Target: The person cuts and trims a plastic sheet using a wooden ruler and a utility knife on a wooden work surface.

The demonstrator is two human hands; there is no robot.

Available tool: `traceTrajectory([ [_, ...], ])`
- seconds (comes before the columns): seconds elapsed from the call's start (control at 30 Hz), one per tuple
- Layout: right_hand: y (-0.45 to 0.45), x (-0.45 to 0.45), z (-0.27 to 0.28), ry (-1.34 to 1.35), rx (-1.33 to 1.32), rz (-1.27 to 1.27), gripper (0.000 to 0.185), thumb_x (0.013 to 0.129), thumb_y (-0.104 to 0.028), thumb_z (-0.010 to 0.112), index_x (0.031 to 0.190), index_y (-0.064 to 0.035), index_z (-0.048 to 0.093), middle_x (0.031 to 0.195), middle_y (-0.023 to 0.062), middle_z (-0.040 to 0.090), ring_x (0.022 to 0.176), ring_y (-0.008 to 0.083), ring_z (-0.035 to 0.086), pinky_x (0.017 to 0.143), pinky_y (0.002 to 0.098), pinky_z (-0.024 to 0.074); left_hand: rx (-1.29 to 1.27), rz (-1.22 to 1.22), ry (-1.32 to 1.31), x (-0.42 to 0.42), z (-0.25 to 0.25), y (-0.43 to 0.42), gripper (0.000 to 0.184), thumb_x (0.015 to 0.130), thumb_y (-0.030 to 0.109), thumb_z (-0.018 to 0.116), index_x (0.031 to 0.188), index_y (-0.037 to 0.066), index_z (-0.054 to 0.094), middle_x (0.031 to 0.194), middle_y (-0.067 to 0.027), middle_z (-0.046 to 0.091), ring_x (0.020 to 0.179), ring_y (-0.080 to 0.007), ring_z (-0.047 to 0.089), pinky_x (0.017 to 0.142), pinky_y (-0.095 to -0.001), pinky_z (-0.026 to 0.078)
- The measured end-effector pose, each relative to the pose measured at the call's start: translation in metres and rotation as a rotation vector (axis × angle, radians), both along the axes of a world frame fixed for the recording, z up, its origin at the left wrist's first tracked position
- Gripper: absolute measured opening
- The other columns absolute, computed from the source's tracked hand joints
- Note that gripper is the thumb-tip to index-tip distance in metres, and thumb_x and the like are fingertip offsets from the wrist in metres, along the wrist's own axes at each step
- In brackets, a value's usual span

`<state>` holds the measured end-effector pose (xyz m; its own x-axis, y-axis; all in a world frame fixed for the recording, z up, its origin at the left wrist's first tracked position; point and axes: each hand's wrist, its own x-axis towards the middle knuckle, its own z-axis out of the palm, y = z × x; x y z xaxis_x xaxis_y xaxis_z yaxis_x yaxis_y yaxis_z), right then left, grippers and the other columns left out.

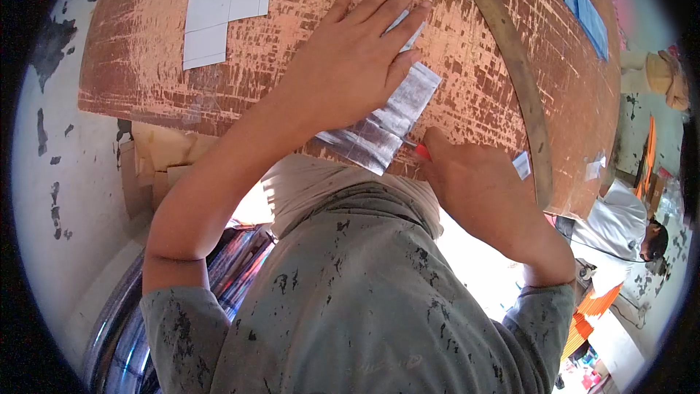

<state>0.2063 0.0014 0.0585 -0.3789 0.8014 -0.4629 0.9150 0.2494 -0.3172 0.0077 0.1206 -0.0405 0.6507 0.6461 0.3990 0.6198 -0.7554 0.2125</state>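
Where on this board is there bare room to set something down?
Free board lies between the silvery piece and the long strip, and again between that strip and the blue piece. It is crowded near the wearer's edge, where the left hand partly covers the silvery piece and the right hand holds a red-handled tool beside it.

Scuffed brown tabletop (467, 66) | lined white paper (217, 9) | silvery sheet (410, 106) | long brown strip (515, 58) | blue piece (585, 16)
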Motion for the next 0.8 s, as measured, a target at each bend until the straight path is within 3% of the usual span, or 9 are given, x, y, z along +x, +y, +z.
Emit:
traceTrajectory([
  [0.63, -0.011, 0.018, 0.003, -0.076, -0.050, -0.051, 0.023, 0.110, -0.026, 0.064, 0.110, -0.0035, 0.058, 0.071, 0.0227, 0.070, 0.070, 0.0452, 0.073, 0.062, 0.0562, 0.0552, 0.023, 0.004, 0.000, -0.001, -0.002, 0.001, 0.055, 0.115, 0.038, 0.051, 0.159, 0.006, 0.056, 0.171, -0.0145, 0.047, 0.161, -0.0304, 0.040, 0.133, -0.0564, 0.030],
  [0.7, -0.014, 0.020, 0.002, -0.053, -0.039, -0.080, 0.024, 0.110, -0.027, 0.064, 0.108, -0.0044, 0.059, 0.072, 0.0225, 0.070, 0.071, 0.0454, 0.073, 0.063, 0.0564, 0.0554, -0.073, -0.012, 0.012, -0.002, 0.003, -0.001, 0.060, 0.113, 0.031, 0.050, 0.168, 0.007, 0.043, 0.178, -0.0129, 0.036, 0.164, -0.0332, 0.033, 0.136, -0.0563, 0.021],
  [0.8, -0.016, 0.025, 0.005, -0.030, -0.046, -0.102, 0.026, 0.110, -0.029, 0.064, 0.107, -0.0042, 0.060, 0.072, 0.0219, 0.069, 0.073, 0.0462, 0.073, 0.066, 0.0576, 0.0546, -0.083, -0.017, 0.001, -0.001, 0.002, 0.000, 0.060, 0.113, 0.031, 0.050, 0.167, 0.005, 0.042, 0.179, -0.0135, 0.036, 0.165, -0.0340, 0.032, 0.136, -0.0563, 0.020],
])
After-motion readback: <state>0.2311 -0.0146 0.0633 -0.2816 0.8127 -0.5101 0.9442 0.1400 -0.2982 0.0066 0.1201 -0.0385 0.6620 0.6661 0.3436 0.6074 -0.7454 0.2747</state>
